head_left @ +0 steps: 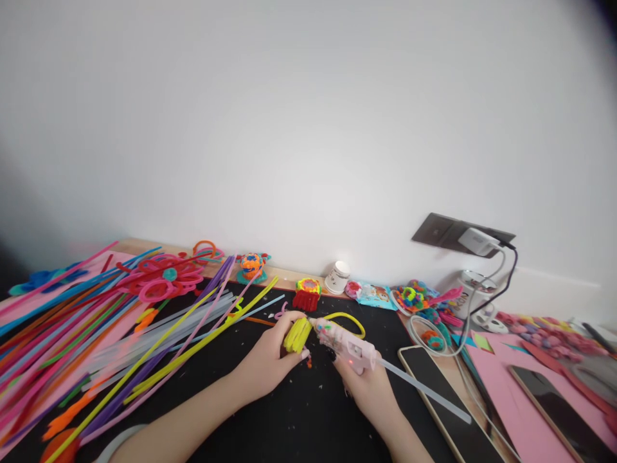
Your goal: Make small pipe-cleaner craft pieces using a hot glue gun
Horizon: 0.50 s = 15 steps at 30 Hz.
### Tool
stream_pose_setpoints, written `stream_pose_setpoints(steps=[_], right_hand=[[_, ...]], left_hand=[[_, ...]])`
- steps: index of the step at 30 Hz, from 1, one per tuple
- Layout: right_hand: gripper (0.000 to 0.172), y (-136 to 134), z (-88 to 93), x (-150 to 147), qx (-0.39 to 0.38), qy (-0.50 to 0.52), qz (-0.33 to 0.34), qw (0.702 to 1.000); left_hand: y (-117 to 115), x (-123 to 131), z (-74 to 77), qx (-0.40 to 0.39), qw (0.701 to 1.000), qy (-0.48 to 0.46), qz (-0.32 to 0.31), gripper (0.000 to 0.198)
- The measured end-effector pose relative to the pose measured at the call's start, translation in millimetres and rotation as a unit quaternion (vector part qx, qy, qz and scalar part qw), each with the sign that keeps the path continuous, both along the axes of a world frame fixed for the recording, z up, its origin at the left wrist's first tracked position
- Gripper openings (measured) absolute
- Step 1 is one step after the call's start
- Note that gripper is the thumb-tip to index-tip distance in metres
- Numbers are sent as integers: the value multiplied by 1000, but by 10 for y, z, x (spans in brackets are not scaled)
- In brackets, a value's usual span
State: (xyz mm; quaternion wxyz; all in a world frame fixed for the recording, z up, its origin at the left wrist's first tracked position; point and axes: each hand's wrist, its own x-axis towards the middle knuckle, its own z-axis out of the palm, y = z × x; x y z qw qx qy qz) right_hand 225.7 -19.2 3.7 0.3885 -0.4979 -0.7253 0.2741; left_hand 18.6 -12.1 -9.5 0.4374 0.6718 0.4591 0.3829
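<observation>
My left hand [270,366] is closed around a rolled bundle of yellow pipe cleaner [297,335], held just above the black mat [270,424]. A loose yellow end curves out to the right behind it. In my right hand [369,386] is a pale pink glue gun [348,344], with a long translucent glue stick [424,389] sticking out of its back. The nozzle points left and meets the upper right of the yellow bundle; whether they touch I cannot tell. A small red light glows on the gun's body.
Many coloured pipe cleaners [62,334] and clear glue sticks [159,337] spread across the left. Along the wall stand a red and yellow pipe-cleaner piece [307,294], a paper cup [337,278] and a blue packet [375,296]. Phones [448,402], a white cable and pink paper [506,379] lie right.
</observation>
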Motion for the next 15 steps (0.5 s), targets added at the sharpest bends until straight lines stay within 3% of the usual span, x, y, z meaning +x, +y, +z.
stream_pose_setpoints(steps=[6,15], right_hand=[[28,2,-16,19,12,2,-15,1000],[19,-36,33,-10,32,-70,13,997]], left_hand=[[-2,5,5,-8,1000,12,4,43],[9,11,-8,1,1000,0,5,44]])
